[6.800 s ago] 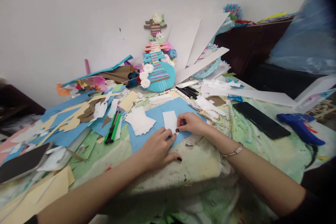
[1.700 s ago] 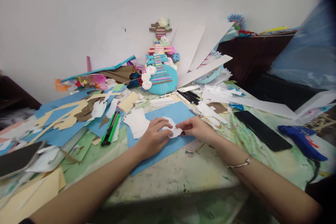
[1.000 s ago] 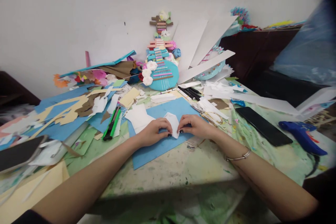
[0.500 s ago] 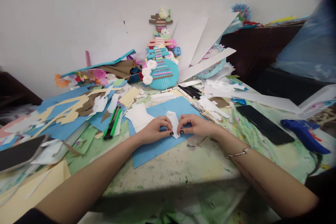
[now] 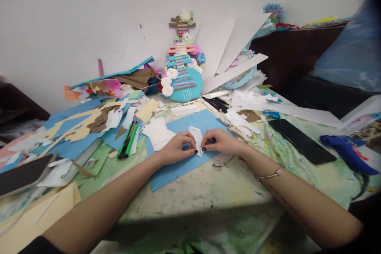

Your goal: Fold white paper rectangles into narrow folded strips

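Note:
A small piece of white paper with pointed ends is pinched between my two hands, over a blue sheet on the table. My left hand has its thumb and fingers closed on the paper's left lower edge. From the other side, my right hand grips the paper's right lower edge, the fingertips of both hands almost meeting. Larger white paper pieces lie just left of the left hand. Beside the right wrist are gold-handled scissors, partly under white scraps.
A green utility knife lies among paper scraps on the left. On the right are a black phone and a blue glue gun. Black pens and a turquoise paper instrument with flowers stand farther back.
Both hands keep their hold on the white paper. My fingertips have drawn slightly closer together at its lower end.

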Tool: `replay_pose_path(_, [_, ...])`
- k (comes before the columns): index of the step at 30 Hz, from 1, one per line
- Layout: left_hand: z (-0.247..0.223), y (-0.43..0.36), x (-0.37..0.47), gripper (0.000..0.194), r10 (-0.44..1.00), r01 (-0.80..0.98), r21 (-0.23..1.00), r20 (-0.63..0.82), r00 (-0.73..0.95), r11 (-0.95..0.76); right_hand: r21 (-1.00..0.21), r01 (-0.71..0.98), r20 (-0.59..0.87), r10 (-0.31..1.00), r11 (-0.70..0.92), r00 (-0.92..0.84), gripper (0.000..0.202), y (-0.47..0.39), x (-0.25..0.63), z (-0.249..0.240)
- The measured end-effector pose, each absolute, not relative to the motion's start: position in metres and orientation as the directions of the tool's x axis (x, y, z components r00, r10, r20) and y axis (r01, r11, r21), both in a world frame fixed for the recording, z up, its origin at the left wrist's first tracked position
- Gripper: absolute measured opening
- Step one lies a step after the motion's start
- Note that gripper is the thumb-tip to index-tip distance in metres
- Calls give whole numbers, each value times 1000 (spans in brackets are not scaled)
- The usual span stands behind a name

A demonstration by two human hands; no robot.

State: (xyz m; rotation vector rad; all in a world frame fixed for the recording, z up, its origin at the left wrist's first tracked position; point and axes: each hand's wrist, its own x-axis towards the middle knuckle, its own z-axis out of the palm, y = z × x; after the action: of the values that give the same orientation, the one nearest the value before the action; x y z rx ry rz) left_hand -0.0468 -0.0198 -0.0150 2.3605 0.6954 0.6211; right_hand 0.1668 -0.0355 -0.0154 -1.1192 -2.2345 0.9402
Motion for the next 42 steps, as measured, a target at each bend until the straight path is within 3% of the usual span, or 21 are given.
replay_pose_path(22, [-14, -26, -42, 5, 611, 414, 538, 256, 749, -734, -733, 554, 67, 853, 394, -517, 9, -35, 164, -18])
replay_pose_path(42, [-19, -37, -40, 4, 726, 548, 509, 265, 634, -664, -727, 564, 73, 862, 391, -502, 9, -35, 163, -19])
